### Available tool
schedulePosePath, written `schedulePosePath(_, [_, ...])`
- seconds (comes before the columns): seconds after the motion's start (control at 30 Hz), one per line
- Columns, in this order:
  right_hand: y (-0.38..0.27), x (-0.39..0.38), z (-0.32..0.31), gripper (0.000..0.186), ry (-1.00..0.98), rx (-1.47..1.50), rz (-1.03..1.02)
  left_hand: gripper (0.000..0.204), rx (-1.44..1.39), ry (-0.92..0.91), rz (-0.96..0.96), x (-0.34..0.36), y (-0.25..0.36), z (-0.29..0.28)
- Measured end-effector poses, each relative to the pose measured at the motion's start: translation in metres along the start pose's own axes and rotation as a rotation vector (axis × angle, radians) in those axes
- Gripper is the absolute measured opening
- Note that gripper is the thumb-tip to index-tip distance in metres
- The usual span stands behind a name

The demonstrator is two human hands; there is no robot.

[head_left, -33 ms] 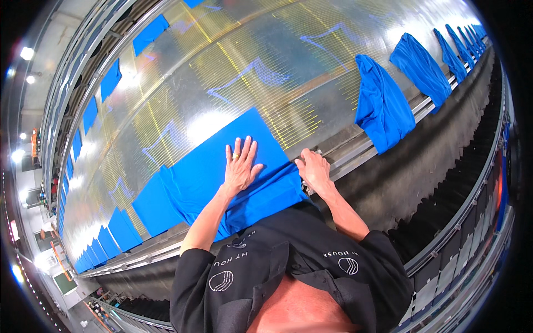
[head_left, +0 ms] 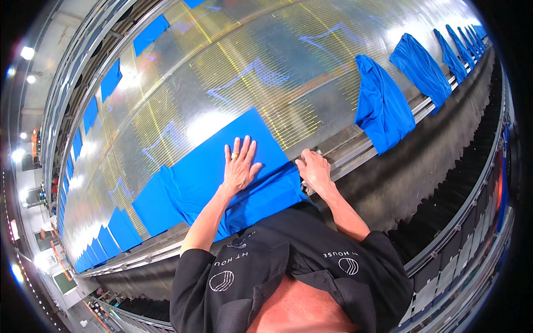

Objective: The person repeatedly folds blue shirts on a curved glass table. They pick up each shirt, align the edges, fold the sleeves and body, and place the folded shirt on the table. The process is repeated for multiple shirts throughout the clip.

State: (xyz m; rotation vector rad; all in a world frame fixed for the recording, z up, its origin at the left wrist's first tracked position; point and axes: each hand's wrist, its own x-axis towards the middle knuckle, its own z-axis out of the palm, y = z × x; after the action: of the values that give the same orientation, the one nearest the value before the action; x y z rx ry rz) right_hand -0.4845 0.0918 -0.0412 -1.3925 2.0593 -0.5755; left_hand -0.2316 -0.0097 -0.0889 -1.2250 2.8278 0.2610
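Note:
My left hand, a ring on one finger, lies open with fingers spread flat on a blue fabric panel laid over the long metal table. The lower part of that fabric is creased and gathered along the front rail. Just right of the panel's folded corner is my right hand, its fingers curled at the table edge beside a small metal fitting; what they hold, if anything, is hidden.
Crumpled blue cloths drape over the front rail toward the right. Flat blue pieces continue to the left, with others along the far edge. The table carries yellow line markings and blue outlines. A curved metal railing lies at right.

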Motion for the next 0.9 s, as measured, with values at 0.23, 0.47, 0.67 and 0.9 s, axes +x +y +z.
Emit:
schedulePosePath(0.23, [0.0, -0.014, -0.029, 0.021, 0.093, 0.187, -0.07, 0.069, -0.047, 0.144, -0.387, 0.036, -0.04, -0.001])
schedulePosePath(0.47, [0.05, -0.053, -0.053, 0.028, -0.89, 0.372, -0.092, 0.071, -0.061, 0.081, -0.542, -0.039, -0.018, 0.001])
schedulePosePath(0.67, [0.152, -0.083, 0.077, 0.061, -0.46, -0.172, -0.021, 0.072, -0.141, 0.176, -0.892, -0.156, 0.001, -0.023])
schedulePosePath(0.9, [0.183, -0.086, 0.173, 0.042, -0.542, 0.888, 0.14, 0.058, -0.171, 1.22, -1.524, -0.323, 0.035, 0.02])
